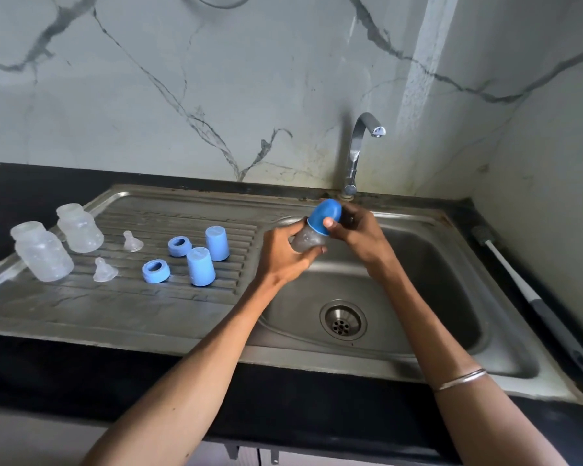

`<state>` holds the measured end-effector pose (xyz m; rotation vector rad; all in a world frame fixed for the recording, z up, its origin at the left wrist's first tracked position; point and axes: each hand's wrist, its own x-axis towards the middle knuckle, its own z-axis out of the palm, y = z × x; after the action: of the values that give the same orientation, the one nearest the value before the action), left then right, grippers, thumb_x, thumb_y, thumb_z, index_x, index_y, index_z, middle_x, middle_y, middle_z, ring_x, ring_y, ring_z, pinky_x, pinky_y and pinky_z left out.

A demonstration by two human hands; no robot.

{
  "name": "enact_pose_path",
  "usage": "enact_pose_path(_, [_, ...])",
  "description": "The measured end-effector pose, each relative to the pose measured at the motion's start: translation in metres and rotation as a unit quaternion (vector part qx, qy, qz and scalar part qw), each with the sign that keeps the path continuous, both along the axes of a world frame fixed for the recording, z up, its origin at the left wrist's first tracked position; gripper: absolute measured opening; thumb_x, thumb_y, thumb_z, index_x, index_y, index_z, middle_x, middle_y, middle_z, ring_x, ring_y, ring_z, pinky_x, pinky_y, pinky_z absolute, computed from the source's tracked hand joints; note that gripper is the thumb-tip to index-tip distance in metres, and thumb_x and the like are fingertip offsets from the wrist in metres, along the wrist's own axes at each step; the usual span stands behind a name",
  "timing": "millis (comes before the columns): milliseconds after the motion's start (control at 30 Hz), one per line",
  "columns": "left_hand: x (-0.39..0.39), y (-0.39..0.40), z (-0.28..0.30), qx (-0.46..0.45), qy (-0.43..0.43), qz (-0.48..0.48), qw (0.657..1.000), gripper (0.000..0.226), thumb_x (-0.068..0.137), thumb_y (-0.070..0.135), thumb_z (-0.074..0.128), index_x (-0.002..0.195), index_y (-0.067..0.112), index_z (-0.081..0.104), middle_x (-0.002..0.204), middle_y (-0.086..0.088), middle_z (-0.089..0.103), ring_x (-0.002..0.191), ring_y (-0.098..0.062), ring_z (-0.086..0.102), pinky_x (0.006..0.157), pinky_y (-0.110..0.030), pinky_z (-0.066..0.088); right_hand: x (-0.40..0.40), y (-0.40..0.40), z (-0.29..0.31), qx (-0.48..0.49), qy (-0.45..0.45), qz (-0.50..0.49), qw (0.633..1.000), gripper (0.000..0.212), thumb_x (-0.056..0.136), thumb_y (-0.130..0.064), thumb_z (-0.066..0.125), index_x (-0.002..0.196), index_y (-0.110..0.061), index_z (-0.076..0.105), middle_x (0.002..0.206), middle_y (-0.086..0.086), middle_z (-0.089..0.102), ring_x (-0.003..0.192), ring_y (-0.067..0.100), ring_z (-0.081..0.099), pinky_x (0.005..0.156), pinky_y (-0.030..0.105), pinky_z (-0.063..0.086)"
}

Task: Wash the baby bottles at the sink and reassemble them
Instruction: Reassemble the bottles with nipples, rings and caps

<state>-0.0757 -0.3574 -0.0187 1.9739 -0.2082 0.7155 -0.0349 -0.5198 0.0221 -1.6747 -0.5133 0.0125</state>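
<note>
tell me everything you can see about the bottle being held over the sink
The held bottle is small, with a clear, cloudy plastic body and a rounded blue cap on top. It is tilted, cap up and toward the tap, above the sink basin. The left hand grips its body; the right hand grips the cap.

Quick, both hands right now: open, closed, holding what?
Left hand: closed around the clear bottle body, over the sink.
Right hand: closed on the bottle's blue cap.

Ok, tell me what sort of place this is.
Most likely a home kitchen: a stainless steel sink with a drainboard, a chrome tap against a marble-look wall, and a black countertop.
</note>
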Motion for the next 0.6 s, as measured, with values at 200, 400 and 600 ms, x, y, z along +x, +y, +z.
enact_pose_path(200, [0.002,0.0,-0.008,0.033,-0.007,0.052,0.998,0.041,0.067,0.035,0.083,0.106,0.024,0.075,0.077,0.008,0.072,0.073,-0.012,0.068,0.063,-0.028,0.053,-0.009,0.019,-0.008,-0.029,0.014,-0.121,0.992,0.041,0.077,-0.04,0.08,0.106,-0.016,0.062,0.097,-0.003,0.069,0.09,0.013,0.067,0.08,0.029,0.054])
enact_pose_path(400, [0.0,-0.006,0.001,-0.055,0.016,0.042,0.997,0.031,0.069,0.03,0.086,0.098,0.023,0.078,0.061,0.005,0.064,0.056,0.001,0.054,0.052,-0.022,0.042,-0.015,0.036,-0.004,-0.045,-0.008,-0.203,0.978,0.064,0.064,-0.064,0.079,0.108,-0.023,0.057,0.101,-0.007,0.068,0.093,0.01,0.067,0.08,0.036,0.057])
enact_pose_path(600, [0.0,-0.002,0.007,-0.091,0.014,0.005,0.996,0.044,0.07,0.023,0.089,0.112,0.02,0.076,0.088,0.008,0.077,0.083,-0.008,0.072,0.073,-0.024,0.056,-0.006,0.018,0.007,-0.011,-0.025,-0.029,0.999,0.042,0.088,-0.022,0.071,0.127,-0.012,0.059,0.117,-0.001,0.069,0.107,0.008,0.065,0.087,0.024,0.054])
